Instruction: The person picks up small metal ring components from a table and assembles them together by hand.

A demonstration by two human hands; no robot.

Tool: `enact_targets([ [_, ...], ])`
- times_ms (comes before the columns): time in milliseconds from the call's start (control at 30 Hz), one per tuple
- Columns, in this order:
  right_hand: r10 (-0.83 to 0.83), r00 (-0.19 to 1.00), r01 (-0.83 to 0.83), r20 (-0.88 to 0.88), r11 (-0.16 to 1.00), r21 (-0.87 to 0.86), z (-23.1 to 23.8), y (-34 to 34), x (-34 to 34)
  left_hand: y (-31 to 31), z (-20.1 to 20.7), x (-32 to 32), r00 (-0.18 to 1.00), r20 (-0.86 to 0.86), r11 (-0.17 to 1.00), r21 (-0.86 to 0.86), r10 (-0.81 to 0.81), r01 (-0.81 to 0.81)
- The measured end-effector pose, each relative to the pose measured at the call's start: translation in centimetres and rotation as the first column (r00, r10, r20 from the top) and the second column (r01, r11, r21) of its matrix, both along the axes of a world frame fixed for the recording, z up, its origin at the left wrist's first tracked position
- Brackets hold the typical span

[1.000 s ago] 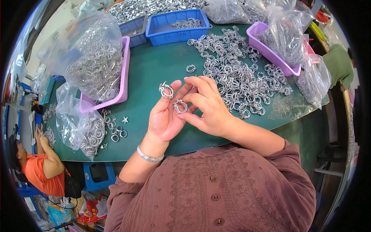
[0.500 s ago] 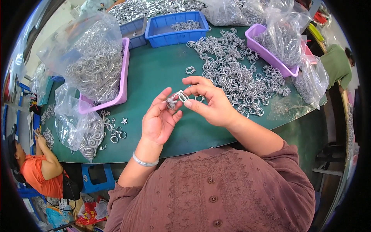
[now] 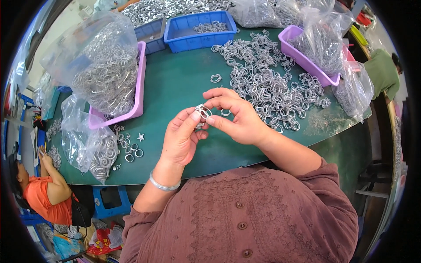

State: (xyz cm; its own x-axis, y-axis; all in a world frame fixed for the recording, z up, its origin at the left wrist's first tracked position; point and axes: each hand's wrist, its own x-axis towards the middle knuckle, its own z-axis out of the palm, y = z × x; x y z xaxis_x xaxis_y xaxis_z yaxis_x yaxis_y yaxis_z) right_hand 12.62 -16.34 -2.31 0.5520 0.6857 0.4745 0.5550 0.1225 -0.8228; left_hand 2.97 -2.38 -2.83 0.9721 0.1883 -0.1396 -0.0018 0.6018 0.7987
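Over the green table, my left hand (image 3: 180, 136) and my right hand (image 3: 239, 117) meet at a small silver metal ring (image 3: 205, 112). My left thumb and forefinger pinch its left side, while the right thumb and fingers grip it from the right. More silver metal shows under the left fingers, partly hidden and too small to name. Beyond the right hand spreads a large heap of similar silver rings (image 3: 258, 70). One loose ring (image 3: 215, 78) lies apart from the heap, and another is partly covered behind my right hand.
On the left, a purple bin (image 3: 141, 83) holds a plastic bag of metal pieces; a smaller bag (image 3: 103, 155) and loose rings lie nearer. A blue tray (image 3: 199, 43) stands at the back, another purple bin (image 3: 307, 65) at right. A person in orange (image 3: 48, 193) sits at far left.
My left thumb and forefinger have closed onto the ring held by the right hand. The hands have come together, and the piece in the left fingers is now mostly covered.
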Motion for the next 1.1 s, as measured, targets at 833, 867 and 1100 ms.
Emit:
enact_targets([
  [833, -0.083, 0.989, 0.097, 0.126, 0.990, -0.104, 3.2, -1.3, 0.7, 0.6, -0.1, 0.2, 0.988, 0.154, 1.000, 0.003, -0.017, 0.016],
  [867, -0.052, 0.985, 0.086, 0.164, 0.973, -0.213, 4.6, -1.7, 0.8, 0.6, 0.0, 0.1, 0.992, 0.127, 0.999, -0.035, -0.014, 0.019],
  [1100, 0.330, 0.585, -0.042, 0.740, 0.924, -0.379, 19.3, -4.2, -3.5, 0.9, 0.7, 1.0, 0.974, -0.227, 0.991, -0.130, 0.004, -0.034],
])
